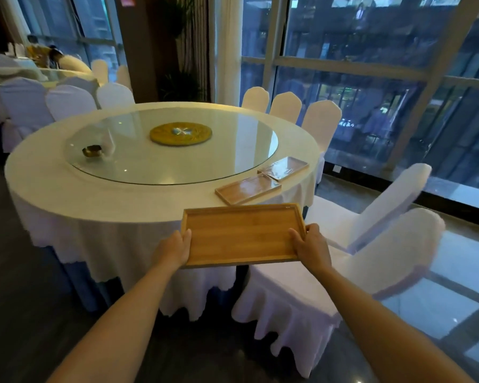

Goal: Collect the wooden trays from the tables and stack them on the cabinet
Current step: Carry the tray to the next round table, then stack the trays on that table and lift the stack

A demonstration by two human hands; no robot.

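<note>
I hold a rectangular wooden tray level in front of me, just off the near edge of the round table. My left hand grips its left short edge and my right hand grips its right short edge. Two more wooden trays lie side by side on the white tablecloth at the table's right edge: a nearer tray and a farther tray. No cabinet is in view.
A glass turntable with a yellow round mat and a small dark dish covers the table's middle. White-covered chairs stand at my right and around the table. Tall windows run along the right. Another set table is at far left.
</note>
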